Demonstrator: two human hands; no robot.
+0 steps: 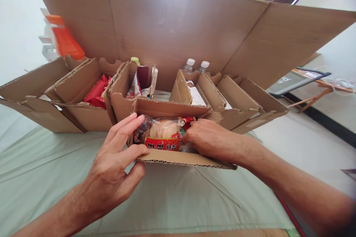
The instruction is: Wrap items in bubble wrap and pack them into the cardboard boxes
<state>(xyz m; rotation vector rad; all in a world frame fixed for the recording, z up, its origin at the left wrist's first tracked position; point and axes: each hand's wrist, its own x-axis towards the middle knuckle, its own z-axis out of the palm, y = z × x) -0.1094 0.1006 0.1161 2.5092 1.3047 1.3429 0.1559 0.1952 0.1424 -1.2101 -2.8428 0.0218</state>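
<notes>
Hands at a small cardboard box (178,157)
Left hand (116,166) spread wide on its corner; right hand (207,139) curls, gripping the snack packet (162,135) inside.

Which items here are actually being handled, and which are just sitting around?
In hand:
- small open cardboard box, left hand on its corner
- clear snack packet with red label, right hand on it

Lying about:
- orange plastic bottle
- two white-capped clear bottles
- red packet
- pale green cloth

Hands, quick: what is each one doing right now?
Left hand: open, fingers spread on the left end of the cardboard box.
Right hand: curled over the snack packet inside; grip cannot be told.
</notes>
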